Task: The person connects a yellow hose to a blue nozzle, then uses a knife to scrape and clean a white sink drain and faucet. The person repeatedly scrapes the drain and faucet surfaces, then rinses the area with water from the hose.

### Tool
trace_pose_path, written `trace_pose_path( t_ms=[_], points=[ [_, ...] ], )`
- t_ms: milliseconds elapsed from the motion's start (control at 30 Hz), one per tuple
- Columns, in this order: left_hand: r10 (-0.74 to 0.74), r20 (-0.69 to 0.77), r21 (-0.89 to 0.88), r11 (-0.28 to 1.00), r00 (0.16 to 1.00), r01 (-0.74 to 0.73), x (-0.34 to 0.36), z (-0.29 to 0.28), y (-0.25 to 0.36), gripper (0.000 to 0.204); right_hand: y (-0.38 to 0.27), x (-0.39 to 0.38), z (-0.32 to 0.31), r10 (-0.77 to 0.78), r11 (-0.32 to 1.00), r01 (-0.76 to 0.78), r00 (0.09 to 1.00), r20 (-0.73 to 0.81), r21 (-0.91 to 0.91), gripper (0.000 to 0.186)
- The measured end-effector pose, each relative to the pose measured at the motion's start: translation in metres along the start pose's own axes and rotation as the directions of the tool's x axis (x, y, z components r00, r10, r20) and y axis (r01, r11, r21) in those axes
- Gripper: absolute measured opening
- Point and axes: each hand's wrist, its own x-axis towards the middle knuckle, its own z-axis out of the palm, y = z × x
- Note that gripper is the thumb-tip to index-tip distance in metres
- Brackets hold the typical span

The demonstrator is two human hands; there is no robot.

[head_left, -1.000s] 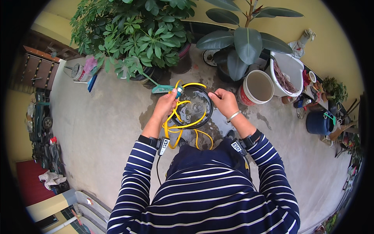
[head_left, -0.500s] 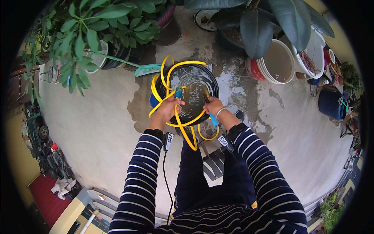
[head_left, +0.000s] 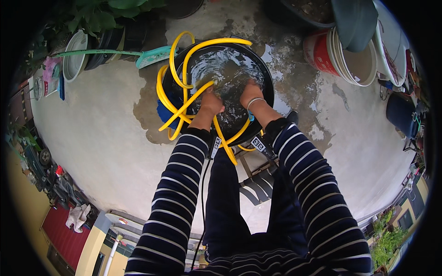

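A round black tub (head_left: pixel 269 76) of rippling water stands in front of me, with loops of yellow hose (head_left: pixel 164 99) lying over its left side and rim. My left hand (head_left: pixel 212 103) is down at the water, closed round the hose, which trails from below the palm toward my knees. The hose's blue-green end fitting is hidden now. At the tub's right side my right hand (head_left: pixel 251 93) dips its fingers into the water. It is closed on a blue-handled tool (head_left: pixel 251 117), of which only a bit of handle shows by the wrist; its dark head is out of sight.
A turquoise long-handled scoop (head_left: pixel 154 56) lies beyond the tub's left. White buckets (head_left: pixel 343 57) stand at the far right near potted plants. A dark blue bin (head_left: pixel 399 115) is further right. Between my legs is a slatted stool (head_left: pixel 258 186). Wet patches mark the concrete floor.
Both hands have gone down and forward into the tub's water, taking the hose fitting and the tool's head under. The view has shifted, so the tub appears larger and higher.
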Motion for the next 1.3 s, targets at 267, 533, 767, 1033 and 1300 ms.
trace_pose_path(
  t_ms=[267, 533, 767, 1033, 1300],
  points=[
    [0.304, 0.347, -0.534, 0.842, 0.887, -0.079, -0.08, -0.048, 0.043, 0.052, 0.027, -0.032, -0.042, -0.103, 0.666, -0.042, 0.984, 0.147, 0.745, 0.039],
    [0.401, 0.325, -0.735, 0.677, 0.856, -0.038, -0.173, -0.068, 0.082, 0.027, 0.018, -0.123, -0.113, -0.219, 0.218, -0.063, 0.969, 0.111, 0.974, 0.022],
    [0.405, 0.323, -0.771, 0.637, 0.855, -0.011, -0.225, -0.063, 0.103, 0.03, -0.006, -0.187, -0.169, -0.357, -0.04, -0.067, 0.933, 0.048, 0.997, 0.022],
    [0.56, 0.324, -0.706, 0.68, 0.763, -0.199, -0.288, -0.073, 0.13, 0.02, 0.003, -0.222, -0.206, -0.425, -0.071, -0.049, 0.905, 0.014, 0.996, 0.011],
    [0.574, 0.254, -0.56, 0.744, 0.779, -0.365, -0.341, -0.077, 0.143, 0.028, 0.002, -0.262, -0.227, -0.568, -0.048, -0.013, 0.823, -0.017, 0.999, 0.01]
  ],
)
